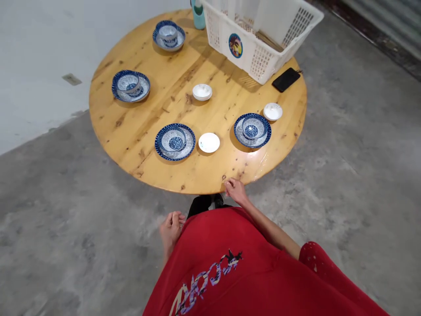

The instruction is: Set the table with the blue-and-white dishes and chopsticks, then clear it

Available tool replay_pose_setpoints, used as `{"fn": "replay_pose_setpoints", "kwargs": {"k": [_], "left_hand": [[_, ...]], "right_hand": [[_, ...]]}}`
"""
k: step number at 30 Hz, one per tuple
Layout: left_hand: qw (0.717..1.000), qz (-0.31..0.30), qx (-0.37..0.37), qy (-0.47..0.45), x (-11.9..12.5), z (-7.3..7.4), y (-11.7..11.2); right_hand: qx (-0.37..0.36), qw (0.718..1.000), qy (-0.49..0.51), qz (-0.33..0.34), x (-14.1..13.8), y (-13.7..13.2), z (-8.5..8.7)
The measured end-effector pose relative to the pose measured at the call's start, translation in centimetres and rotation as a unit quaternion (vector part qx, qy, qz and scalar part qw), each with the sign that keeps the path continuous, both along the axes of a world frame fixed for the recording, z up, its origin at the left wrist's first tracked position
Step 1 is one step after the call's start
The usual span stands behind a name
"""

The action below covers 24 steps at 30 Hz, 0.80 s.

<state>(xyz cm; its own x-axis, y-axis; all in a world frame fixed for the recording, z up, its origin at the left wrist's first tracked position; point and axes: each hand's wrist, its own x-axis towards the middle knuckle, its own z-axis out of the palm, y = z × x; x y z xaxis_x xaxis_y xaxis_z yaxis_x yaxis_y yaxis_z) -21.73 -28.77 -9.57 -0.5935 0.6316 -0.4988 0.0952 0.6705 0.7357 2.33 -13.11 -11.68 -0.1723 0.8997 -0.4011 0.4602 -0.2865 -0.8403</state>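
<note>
My left hand (171, 229) hangs beside my red shirt, off the table; its fingers are loosely bent and a little apart, with nothing in them. At the near rim of the round wooden table (141, 145), my right hand (235, 190) has its fingers curled in and no object shows in it. Closest to it are a white saucer (209, 142) and a blue-rimmed plate (239, 135) bearing a patterned bowl (253, 128). To their left sits another plate (160, 151) with a bowl (174, 140) on it.
Two more plates with bowls stand at the left (144, 90) and back (176, 46). White dishes lie mid-table (202, 92) and right (272, 112). Behind are a white plastic basket (256, 61), a black phone (286, 80) and a teal container (198, 17). A wall (42, 66) borders the left.
</note>
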Motion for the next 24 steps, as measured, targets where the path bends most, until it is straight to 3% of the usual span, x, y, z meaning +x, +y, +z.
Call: {"fn": "replay_pose_setpoints", "kwargs": {"k": [4, 8, 15, 19, 24], "left_hand": [[0.999, 0.040, 0.001, -0.005, 0.3, -0.3, -2.0], [0.998, 0.062, 0.023, 0.022, -0.3, 0.4, -2.0], [0.996, 0.058, 0.057, 0.026, -2.8, 1.0, -0.1], [0.997, 0.053, 0.055, 0.020, -5.9, 0.9, -0.3], [0.994, 0.090, 0.050, 0.026, -12.7, 0.7, -2.5]], "right_hand": [[0.024, 0.999, 0.023, 0.001, -1.2, 2.6, 0.6], [0.027, 0.999, 0.028, -0.008, -2.1, 4.0, 1.3], [-0.017, 0.994, 0.096, -0.042, -2.3, 0.3, 0.3], [-0.049, 0.993, 0.086, -0.064, -4.8, -1.8, -0.3], [-0.059, 0.995, 0.076, -0.017, -12.4, -2.9, 0.7]]}}
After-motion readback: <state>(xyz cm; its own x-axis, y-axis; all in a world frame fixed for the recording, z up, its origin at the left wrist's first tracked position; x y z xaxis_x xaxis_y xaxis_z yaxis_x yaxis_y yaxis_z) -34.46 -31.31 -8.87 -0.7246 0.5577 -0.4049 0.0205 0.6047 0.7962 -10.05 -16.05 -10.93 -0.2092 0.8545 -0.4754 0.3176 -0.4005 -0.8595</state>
